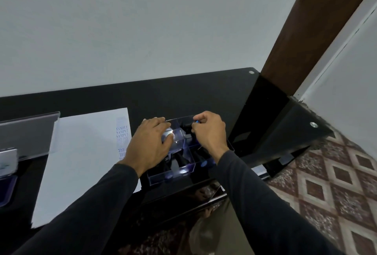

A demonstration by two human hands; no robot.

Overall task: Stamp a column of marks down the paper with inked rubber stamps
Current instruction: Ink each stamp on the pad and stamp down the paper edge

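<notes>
A white sheet of paper (81, 156) lies on the black table (183, 95), with a column of blue marks (122, 134) down its right edge. Right of it stands a clear plastic organizer box (173, 175) with compartments holding several dark stamps. My left hand (151, 142) rests flat with straight fingers on the box's left side. My right hand (210, 130) is curled over the far right compartment and pinches a small stamp with a blue tip (197, 121). What lies under both hands is hidden.
A clear acrylic stand (28, 130) and a blue-edged case (7, 173) sit at the table's left. The wall runs close behind the table, and a brown wooden post (306, 30) rises at the right corner. Patterned floor (326, 183) lies beyond the table's right edge.
</notes>
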